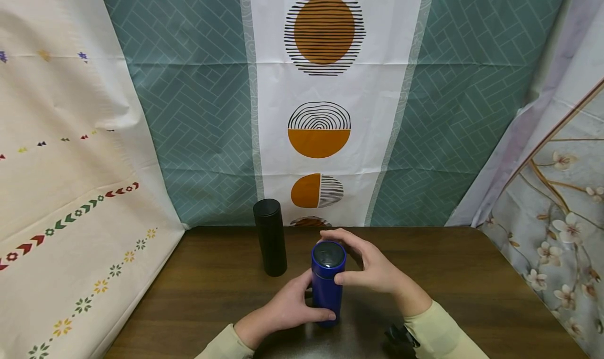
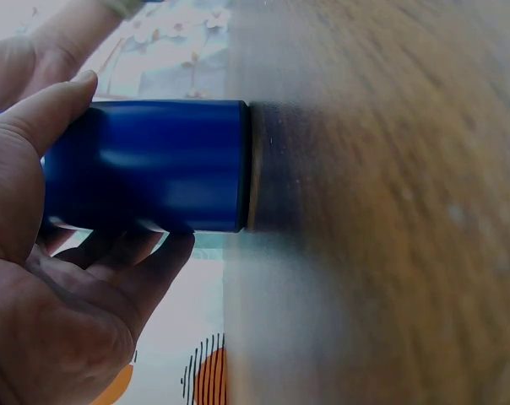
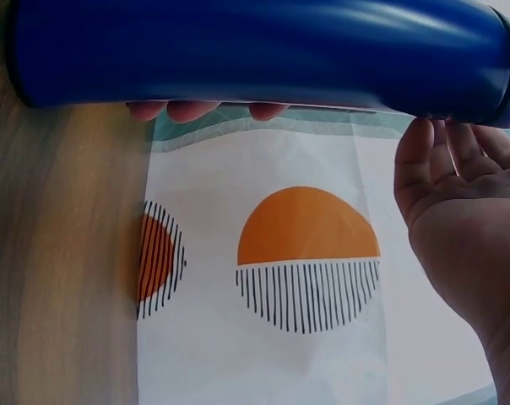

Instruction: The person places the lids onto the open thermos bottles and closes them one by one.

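Observation:
A blue flask (image 1: 326, 293) with a dark-topped lid (image 1: 329, 254) is upright at the front middle of the wooden table. My left hand (image 1: 297, 304) grips its lower body, thumb across the front and fingers behind. In the left wrist view the flask's base (image 2: 245, 166) meets the tabletop or sits just over it; I cannot tell which. Around the lid end curls my right hand (image 1: 370, 264), its thumb at the seam below the lid and its fingers on the far side. The right wrist view shows its fingertips (image 3: 420, 139) against the flask near that seam.
Behind and left of the blue flask stands a black flask (image 1: 271, 238) on the wooden table (image 1: 203, 296). A patterned cloth (image 1: 203, 112) hangs at the table's back edge, with other cloths at both sides. Something small and black (image 1: 401, 338) is by the right sleeve.

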The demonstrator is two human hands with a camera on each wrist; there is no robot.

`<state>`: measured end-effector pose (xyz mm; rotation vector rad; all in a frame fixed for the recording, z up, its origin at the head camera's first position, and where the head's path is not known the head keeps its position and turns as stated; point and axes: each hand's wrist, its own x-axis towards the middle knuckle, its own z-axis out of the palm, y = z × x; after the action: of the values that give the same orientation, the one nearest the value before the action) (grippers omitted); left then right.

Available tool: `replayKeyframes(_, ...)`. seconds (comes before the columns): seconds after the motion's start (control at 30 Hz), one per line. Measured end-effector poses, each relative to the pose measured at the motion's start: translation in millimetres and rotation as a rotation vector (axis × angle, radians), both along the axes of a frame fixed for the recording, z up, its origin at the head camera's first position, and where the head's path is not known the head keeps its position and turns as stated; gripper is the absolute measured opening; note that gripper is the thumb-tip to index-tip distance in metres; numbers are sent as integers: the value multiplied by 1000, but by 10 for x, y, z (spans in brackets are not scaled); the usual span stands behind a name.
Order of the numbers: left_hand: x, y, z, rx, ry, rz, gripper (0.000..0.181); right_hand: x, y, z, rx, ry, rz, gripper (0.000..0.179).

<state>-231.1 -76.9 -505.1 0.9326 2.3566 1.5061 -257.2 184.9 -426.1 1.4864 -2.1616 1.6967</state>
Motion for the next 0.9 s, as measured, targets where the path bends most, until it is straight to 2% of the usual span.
replayKeyframes(0.1, 3, -2, 2, -4, 3, 1, 81, -8, 2, -9, -9, 17, 32, 74)
replayKeyframes(0.37, 10, -4, 9, -4, -8, -1, 81, -7, -6, 2, -6, 41, 41, 66)
replayKeyframes(0.6, 5, 4, 5, -6, -6, 0, 80, -7, -8, 28, 7, 49, 7, 65)
replayKeyframes(0.9, 6, 2, 4, 0, -1, 0, 80, 0, -6, 27, 14, 8, -53, 65)
